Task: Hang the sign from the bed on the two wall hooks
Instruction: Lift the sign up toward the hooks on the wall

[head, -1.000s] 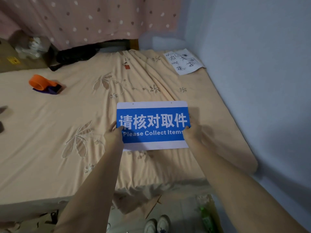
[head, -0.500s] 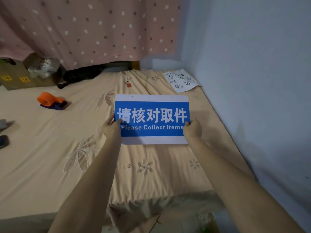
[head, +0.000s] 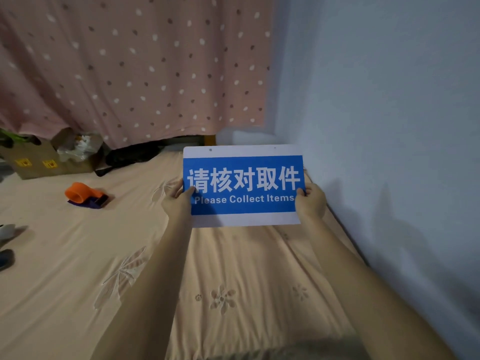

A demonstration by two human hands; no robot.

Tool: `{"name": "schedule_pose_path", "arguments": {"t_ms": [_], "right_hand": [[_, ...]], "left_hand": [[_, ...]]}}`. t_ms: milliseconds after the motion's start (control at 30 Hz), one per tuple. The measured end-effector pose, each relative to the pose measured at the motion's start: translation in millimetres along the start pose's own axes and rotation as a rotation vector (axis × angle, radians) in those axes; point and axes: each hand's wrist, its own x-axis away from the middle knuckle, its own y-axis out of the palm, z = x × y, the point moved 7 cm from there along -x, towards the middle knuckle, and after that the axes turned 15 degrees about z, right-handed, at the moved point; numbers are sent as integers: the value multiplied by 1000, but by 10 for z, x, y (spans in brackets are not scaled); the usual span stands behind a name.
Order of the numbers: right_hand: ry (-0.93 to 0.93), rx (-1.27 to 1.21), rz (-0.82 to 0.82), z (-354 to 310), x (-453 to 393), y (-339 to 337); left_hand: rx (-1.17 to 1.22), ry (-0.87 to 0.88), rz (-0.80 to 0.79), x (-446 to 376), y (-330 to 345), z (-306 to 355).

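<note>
So both sets of fingers are pinched onto the sign point(head: 243, 185), thumbs on the printed front and the other fingers tucked behind where you can't see them. The left hand point(head: 178, 201) has the lower left edge, the right hand point(head: 310, 202) the lower right, and the board is up off the bed point(head: 78, 268), held roughly upright and facing the camera, just beside the pale wall point(head: 389, 113). Two small holes point(head: 210, 150) sit along the white top strip, which I'd guess is what goes over the hooks. Thing is, no hooks show anywhere in this view, so where they are I can't say. Risk-wise: holding it low by the bottom corners means the top edge could wobble or tip while lining up those tiny holes, and catching only one hook would let it swing down. Orange tape dispenser point(head: 84, 194) is well off to the left, not a problem.
</note>
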Motion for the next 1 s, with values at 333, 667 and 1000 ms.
{"name": "schedule_pose_path", "arguments": {"t_ms": [333,667,1000], "right_hand": [[-15,-184,28,-312,-279,-276],[-21,-232,111,-422,-463,-525],[-6,-250,316,-415,-545,-1051]], "left_hand": [[-27,125,-74,99,256,429],[71,173,-170,270,569,692],[84,113,-376,544,1019,772]]}}
